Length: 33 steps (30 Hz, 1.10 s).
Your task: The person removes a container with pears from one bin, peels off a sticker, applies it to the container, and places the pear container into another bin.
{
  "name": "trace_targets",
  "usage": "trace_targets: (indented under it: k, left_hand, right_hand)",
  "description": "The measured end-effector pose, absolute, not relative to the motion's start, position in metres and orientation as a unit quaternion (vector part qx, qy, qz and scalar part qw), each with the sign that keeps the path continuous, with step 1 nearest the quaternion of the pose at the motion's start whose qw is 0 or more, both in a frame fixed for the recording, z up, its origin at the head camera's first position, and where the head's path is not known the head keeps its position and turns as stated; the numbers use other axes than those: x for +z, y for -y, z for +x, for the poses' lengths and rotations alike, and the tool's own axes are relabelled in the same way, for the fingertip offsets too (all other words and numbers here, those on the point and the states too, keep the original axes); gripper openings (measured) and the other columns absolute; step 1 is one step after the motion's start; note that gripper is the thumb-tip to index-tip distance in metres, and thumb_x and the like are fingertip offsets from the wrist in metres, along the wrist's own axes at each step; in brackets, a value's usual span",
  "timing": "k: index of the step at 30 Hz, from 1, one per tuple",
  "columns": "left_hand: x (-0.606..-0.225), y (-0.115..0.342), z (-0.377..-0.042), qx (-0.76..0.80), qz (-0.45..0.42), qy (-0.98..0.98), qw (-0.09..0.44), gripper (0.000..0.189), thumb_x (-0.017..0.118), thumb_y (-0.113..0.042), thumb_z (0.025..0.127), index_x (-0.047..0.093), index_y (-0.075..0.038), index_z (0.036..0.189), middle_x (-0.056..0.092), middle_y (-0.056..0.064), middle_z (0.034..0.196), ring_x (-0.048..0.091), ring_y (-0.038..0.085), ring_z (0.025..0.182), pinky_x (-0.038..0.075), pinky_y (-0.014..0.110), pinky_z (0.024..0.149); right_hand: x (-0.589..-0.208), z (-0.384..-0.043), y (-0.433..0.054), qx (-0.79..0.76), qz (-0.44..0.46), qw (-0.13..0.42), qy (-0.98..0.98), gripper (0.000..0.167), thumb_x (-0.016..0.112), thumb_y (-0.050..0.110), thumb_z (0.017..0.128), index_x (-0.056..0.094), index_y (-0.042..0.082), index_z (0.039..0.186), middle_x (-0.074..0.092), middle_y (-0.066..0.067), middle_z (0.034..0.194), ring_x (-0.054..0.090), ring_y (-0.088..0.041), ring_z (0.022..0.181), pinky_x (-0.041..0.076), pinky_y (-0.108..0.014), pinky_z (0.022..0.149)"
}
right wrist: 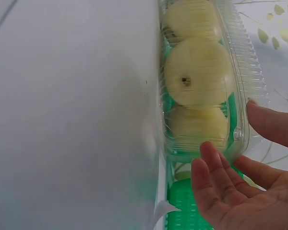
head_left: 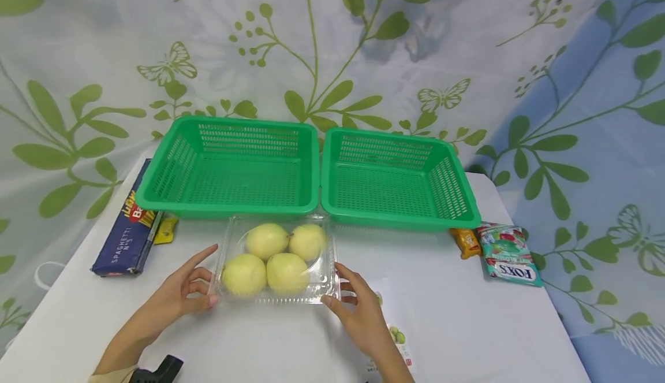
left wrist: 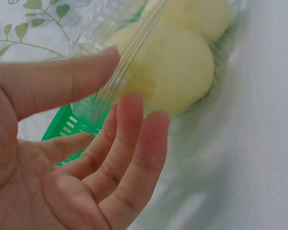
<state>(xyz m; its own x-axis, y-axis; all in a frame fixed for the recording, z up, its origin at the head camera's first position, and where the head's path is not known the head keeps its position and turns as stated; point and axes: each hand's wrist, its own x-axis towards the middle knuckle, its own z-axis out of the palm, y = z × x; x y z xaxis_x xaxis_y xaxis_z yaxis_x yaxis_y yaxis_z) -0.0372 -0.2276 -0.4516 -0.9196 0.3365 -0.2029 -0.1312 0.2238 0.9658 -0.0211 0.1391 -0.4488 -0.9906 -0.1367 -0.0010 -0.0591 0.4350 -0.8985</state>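
A clear plastic clamshell box (head_left: 329, 256) holds several round, pale yellow-green fruits (head_left: 287, 273) that look like pears. At its left side is my left hand (head_left: 179, 287), index finger extended and the other fingers loosely bent; its thumb (left wrist: 93, 72) and fingertips are at the box's ridged edge. My right hand (head_left: 359, 308) lies along the box's right side. In the right wrist view its thumb (right wrist: 273, 122) is at the lid's rim, and the other fingers (right wrist: 221, 177) reach past the lower corner without curling tightly. Firm contact cannot be judged for either hand.
Behind the box stand two green baskets, left (head_left: 228, 209) and right (head_left: 395, 221). A blue spaghetti box (head_left: 124, 244) and yellow packet (head_left: 166, 230) lie left; an orange packet (head_left: 466, 243) and FOX'S bag (head_left: 508, 254) lie right. Near my right forearm is a fruit-printed sheet (head_left: 405, 351).
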Motion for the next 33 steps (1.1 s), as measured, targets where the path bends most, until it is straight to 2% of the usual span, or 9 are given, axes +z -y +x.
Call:
trace_targets:
  k: [10,15,21,25,30,33]
  left_hand:
    - [-0.454,0.227,-0.038,0.632,0.046,-0.750,0.189,0.091,0.071,-0.006,0.090,0.015,-0.009,0.162,0.054,0.001,0.107,0.062,0.007,0.088,0.055,0.024,0.076]
    - [-0.454,0.227,-0.038,0.629,0.035,-0.752,0.195,0.090,0.072,-0.007,0.090,0.017,-0.011,0.161,0.053,0.000,0.107,0.062,0.006,0.088,0.055,0.024,0.076]
    - [-0.455,0.228,-0.037,0.635,0.046,-0.745,0.200,0.087,0.070,-0.006,0.091,0.018,-0.008,0.161,0.052,-0.001,0.108,0.062,0.005,0.088,0.056,0.025,0.077]
    - [-0.454,0.228,-0.036,0.631,0.048,-0.748,0.199,0.087,0.070,-0.007,0.091,0.018,-0.007,0.160,0.052,0.000,0.107,0.061,0.005,0.088,0.055,0.024,0.076]
    - [-0.452,0.227,-0.037,0.626,0.040,-0.751,0.206,0.087,0.070,-0.009,0.092,0.017,-0.006,0.161,0.052,0.000,0.107,0.061,0.005,0.088,0.055,0.024,0.076]
    - [-0.451,0.227,-0.038,0.629,0.040,-0.746,0.215,0.087,0.069,-0.009,0.092,0.015,-0.004,0.160,0.053,0.000,0.107,0.061,0.005,0.088,0.057,0.024,0.077]
  right_hand:
    - [-0.448,-0.028,-0.137,-0.536,-0.054,0.040,-0.842,0.065,0.078,0.025,0.087,0.052,0.019,0.146,0.060,-0.011,0.139,0.063,-0.033,0.118,0.057,-0.048,0.093]
    - [-0.447,-0.029,-0.137,-0.533,-0.055,0.044,-0.843,0.065,0.078,0.025,0.087,0.051,0.019,0.146,0.059,-0.011,0.139,0.063,-0.033,0.118,0.057,-0.048,0.093]
    - [-0.448,-0.028,-0.141,-0.530,-0.055,0.060,-0.844,0.065,0.078,0.028,0.088,0.051,0.019,0.146,0.060,-0.011,0.137,0.062,-0.030,0.116,0.057,-0.043,0.094]
    - [-0.449,-0.030,-0.150,-0.528,-0.056,0.070,-0.845,0.060,0.077,0.026,0.089,0.054,0.020,0.144,0.062,-0.007,0.134,0.063,-0.028,0.115,0.057,-0.042,0.095]
    - [-0.449,-0.038,-0.173,-0.501,-0.029,0.064,-0.863,0.051,0.074,0.025,0.091,0.058,0.018,0.139,0.066,-0.003,0.126,0.063,-0.023,0.115,0.052,-0.049,0.103]
    - [-0.452,-0.043,-0.190,-0.476,-0.009,0.068,-0.877,0.050,0.073,0.026,0.093,0.058,0.017,0.139,0.066,-0.004,0.127,0.061,-0.023,0.119,0.049,-0.052,0.105]
